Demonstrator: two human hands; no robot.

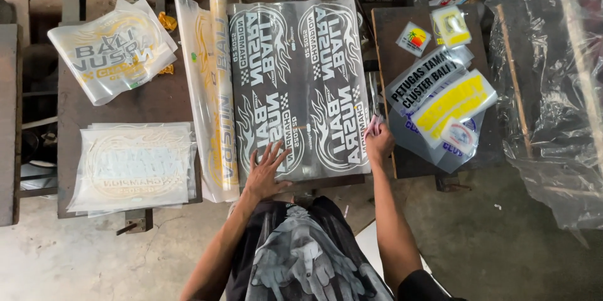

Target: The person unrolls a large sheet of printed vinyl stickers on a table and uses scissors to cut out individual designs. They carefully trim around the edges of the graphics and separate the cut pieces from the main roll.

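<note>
I start with the dark brown press table, which carries nearly everything. Across its middle, reaching from the far edge to the near edge, lies the large glossy grey transfer film sheet printed with white flame-and-lettering designs. I judge this sheet light, thin and floppy, slick on top and quick to crease or curl, so I would take it at a corner or along an edge and keep the rest flat under a palm, not grab it in the middle.

Just beside it, along its left edge, lies a long clear film strip with yellow print, partly rolled. Towards the table's far left corner sits a loose pile of clear printed films, and at the near left corner a flat stack of whitish films.

On a separate dark board at the right lie smaller cut transfers, white, yellow and blue, overlapping each other.

My left hand lies spread, palm down, fingers fanned, pressing on the grey sheet close to its near edge, left of centre. My right hand is at the sheet's near right corner, fingers closed in a pinch on the film's edge, which looks lifted a little there.
</note>
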